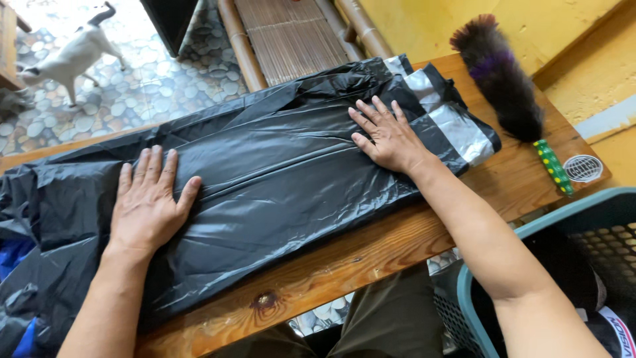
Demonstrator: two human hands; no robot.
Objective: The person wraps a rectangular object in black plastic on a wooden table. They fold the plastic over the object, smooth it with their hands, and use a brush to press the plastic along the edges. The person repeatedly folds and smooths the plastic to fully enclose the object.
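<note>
Head view: glossy, creased black plastic garment (278,166) with grey bands.

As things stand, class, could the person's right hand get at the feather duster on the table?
Probably yes. The right hand lies flat on the black plastic sheet, and the feather duster lies just beyond it on the wooden table, with nothing standing between them.

Your left hand (147,202) lies flat, palm down, fingers together, thumb out. Your right hand (389,137) lies flat too, fingers spread, forearm stretched forward.
</note>
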